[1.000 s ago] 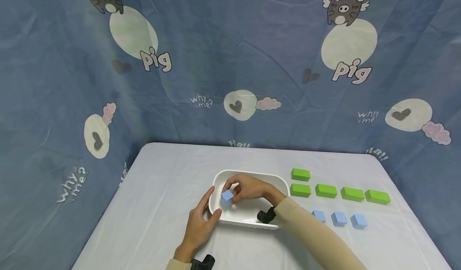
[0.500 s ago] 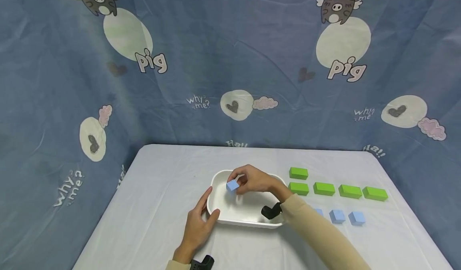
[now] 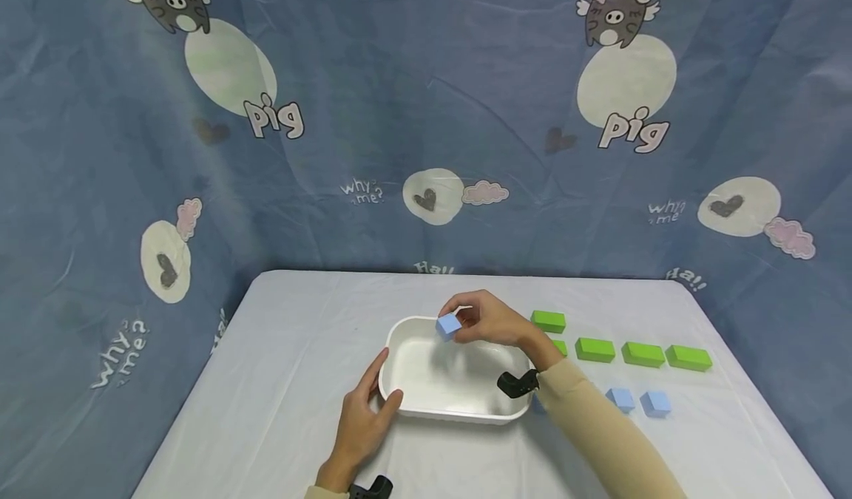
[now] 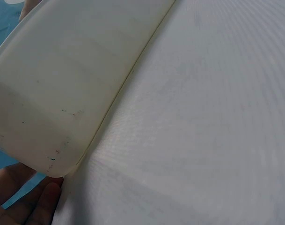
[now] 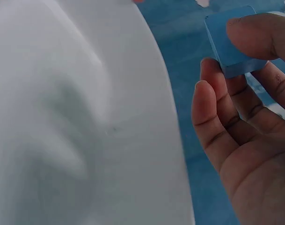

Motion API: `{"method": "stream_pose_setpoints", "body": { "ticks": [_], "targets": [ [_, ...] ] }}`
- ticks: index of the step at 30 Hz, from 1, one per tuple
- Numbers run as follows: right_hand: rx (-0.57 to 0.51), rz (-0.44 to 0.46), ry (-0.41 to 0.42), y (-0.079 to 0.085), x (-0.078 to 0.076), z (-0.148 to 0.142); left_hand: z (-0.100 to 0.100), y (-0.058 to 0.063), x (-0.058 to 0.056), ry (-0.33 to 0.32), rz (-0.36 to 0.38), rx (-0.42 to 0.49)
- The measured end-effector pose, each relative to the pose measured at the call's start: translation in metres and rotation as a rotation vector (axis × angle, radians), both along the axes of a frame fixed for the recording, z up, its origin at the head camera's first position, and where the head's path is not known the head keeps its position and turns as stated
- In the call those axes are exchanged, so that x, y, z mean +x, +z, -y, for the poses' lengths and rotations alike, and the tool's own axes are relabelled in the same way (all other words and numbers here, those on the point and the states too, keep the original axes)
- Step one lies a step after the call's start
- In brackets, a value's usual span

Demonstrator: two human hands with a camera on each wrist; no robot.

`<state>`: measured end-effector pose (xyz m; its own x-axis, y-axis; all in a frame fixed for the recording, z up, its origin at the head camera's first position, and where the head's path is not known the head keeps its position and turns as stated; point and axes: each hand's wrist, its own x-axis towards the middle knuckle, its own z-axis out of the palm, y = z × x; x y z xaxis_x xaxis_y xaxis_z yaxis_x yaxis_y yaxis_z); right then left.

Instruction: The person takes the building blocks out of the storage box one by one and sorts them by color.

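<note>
My right hand (image 3: 492, 320) pinches a light blue cube (image 3: 449, 326) between thumb and fingertips, held up over the far rim of a white oblong tray (image 3: 459, 395). In the right wrist view, the thumb lies across one face of the blue cube (image 5: 231, 42), with fingers behind it and the tray's rim (image 5: 172, 117) to the left. At the tray's near left corner, my left hand (image 3: 362, 421) touches its side with fingers and thumb spread. The left wrist view has the left hand's fingers (image 4: 44, 206) right at the corner of the tray's outer wall (image 4: 81, 61).
Right of the tray lie several green blocks (image 3: 642, 354) in a row, with another green block (image 3: 549, 321) behind. Nearer sit blue cubes (image 3: 656, 404), one partly hidden by the right arm. A blue patterned cloth (image 3: 426, 114) hangs behind the white table (image 3: 266, 410).
My right hand has lifted the blue cube from low inside the tray up and to the right, towards the far rim. My left hand stays at the tray's corner. The head view has shifted slightly.
</note>
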<state>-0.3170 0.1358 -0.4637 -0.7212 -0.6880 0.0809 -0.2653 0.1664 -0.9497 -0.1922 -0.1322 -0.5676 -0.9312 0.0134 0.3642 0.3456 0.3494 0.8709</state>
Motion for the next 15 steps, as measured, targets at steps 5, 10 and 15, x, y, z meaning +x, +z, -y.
{"method": "stream_pose_setpoints", "body": {
  "ticks": [5, 10, 15],
  "targets": [
    [0.02, -0.021, -0.076, 0.003, 0.003, -0.018, 0.0, 0.0, 0.001, 0.004, 0.007, 0.023],
    [0.026, -0.038, -0.118, 0.006, 0.007, -0.036, 0.0, 0.0, 0.0, 0.004, -0.002, 0.019],
    [0.03, -0.062, -0.153, 0.009, 0.014, -0.057, 0.001, -0.001, -0.001, -0.002, -0.018, 0.012]
  ]
}}
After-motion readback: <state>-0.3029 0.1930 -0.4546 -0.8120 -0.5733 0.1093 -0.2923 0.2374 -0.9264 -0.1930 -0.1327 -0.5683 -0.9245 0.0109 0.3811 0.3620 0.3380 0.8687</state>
